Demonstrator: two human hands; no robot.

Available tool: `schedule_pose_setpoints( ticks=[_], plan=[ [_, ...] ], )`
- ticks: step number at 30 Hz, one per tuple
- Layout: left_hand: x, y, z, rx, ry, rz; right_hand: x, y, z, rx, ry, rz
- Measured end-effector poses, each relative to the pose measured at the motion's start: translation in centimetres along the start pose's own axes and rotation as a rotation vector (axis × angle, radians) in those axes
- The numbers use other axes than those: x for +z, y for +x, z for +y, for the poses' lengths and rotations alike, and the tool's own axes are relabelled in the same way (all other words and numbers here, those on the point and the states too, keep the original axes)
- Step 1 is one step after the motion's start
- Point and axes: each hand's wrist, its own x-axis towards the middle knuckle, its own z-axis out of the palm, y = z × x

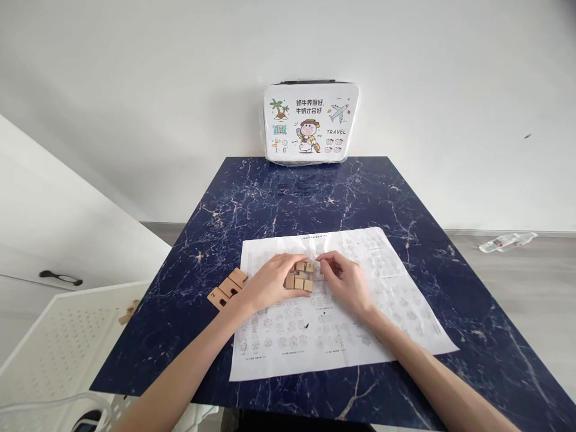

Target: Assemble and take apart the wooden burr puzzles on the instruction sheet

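Note:
My left hand [279,281] grips a small wooden block puzzle [302,277] made of several light cubes with gaps between them. Its thumb lies along the near side and the fingers along the far side. Just right of the puzzle, my right hand [345,277] has its thumb and index finger curled toward each other, apart from the wood. Whether something tiny sits in that pinch I cannot make out. Under both hands lies a wrinkled white sheet [396,300] printed with rows of small diagrams. Flat wooden pieces [228,289], one marked 2, rest beside my left wrist.
The dark blue marbled table [297,204] carries all this. A white cartoon-printed case [311,123] stands at its far edge against the wall. At lower left is a white perforated basket [58,336] with a cable. A clear plastic item [507,241] lies on the floor at right.

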Motion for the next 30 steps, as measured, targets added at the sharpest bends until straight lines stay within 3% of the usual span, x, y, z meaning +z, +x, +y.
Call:
schedule_pose_setpoints(
  ticks=[13, 20, 30],
  plan=[
    [-3.2, -0.8, -2.0, 0.069, 0.098, 0.017, -0.1, 0.0, -0.5, 0.002, -0.020, -0.025],
    [-3.7, -0.8, -1.9, -0.102, -0.411, 0.082, -0.1, -0.3, -0.7, -0.022, -0.033, -0.007],
    [-3.2, -0.9, -1.0, -0.156, -0.906, 0.065, 0.2, -0.3, 0.0, -0.108, -0.105, -0.065]
  ],
)
